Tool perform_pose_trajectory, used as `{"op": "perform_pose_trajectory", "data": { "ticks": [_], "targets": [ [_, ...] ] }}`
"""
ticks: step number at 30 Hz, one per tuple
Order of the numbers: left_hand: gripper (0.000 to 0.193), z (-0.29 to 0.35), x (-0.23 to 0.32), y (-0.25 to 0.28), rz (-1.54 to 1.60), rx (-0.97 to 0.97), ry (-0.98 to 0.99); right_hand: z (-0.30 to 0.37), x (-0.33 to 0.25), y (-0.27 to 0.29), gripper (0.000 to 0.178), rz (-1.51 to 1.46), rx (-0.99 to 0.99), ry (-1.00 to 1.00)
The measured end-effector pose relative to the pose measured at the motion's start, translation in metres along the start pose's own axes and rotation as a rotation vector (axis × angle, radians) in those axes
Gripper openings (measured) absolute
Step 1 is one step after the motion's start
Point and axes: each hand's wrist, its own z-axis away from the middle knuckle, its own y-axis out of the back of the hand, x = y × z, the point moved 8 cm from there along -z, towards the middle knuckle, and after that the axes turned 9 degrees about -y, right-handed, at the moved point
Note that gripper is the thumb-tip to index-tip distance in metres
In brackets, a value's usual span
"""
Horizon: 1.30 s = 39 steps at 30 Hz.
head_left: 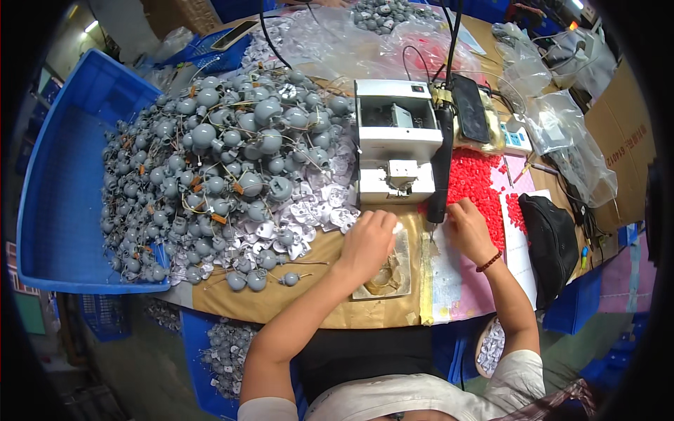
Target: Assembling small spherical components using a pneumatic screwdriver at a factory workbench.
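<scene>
My left hand (371, 244) is closed over the tan worn block (393, 281) at the table's front, fingers curled down. A bit of a small white part (398, 227) shows at its fingertips. My right hand (470, 230) is closed at the near edge of the pile of small red parts (472, 181); what it may pinch is too small to make out. Between the hands, a black electric screwdriver (440, 161) hangs upright with its bit pointing down. Behind the left hand stands a white machine (397, 151) with an open top.
Grey ball-shaped parts with wires (203, 137) heap up left, spilling from a blue bin (70, 189). White plastic parts (326, 200) lie beside them. Right are a black pouch (547, 245), a phone (469, 109), clear bags (572, 144) and a cardboard box (621, 140).
</scene>
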Motion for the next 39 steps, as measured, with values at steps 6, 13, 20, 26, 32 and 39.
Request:
{"op": "perform_pose_trajectory", "data": {
  "ticks": [6, 13, 20, 26, 32, 39],
  "targets": [
    [0.02, 0.046, 0.024, 0.015, 0.049, 0.041, -0.166, -0.002, -0.002, 0.021, 0.024, -0.409, 0.001, -0.066],
    [0.021, 0.05, 0.023, 0.011, 0.008, -0.031, -0.075, 0.011, -0.075, -0.007, 0.019, -0.74, -0.247, -0.024],
    [0.038, 0.053, 0.02, 0.005, 0.001, -0.032, -0.038, 0.017, -0.105, -0.011, 0.017, -0.68, -0.146, 0.183],
    [0.047, 0.053, 0.004, 0.023, 0.228, 0.079, 0.173, 0.031, -0.136, -0.021, 0.022, -0.413, 0.0, 0.508],
    [0.029, -0.012, -0.008, 0.139, -0.26, 0.354, -0.116, 0.047, -0.143, -0.032, 0.023, -0.181, 0.063, 0.647],
    [0.012, -0.074, -0.082, 0.179, -1.031, 0.152, -0.1, 0.053, -0.157, -0.032, 0.028, -0.037, 0.04, 0.538]
  ]
}}
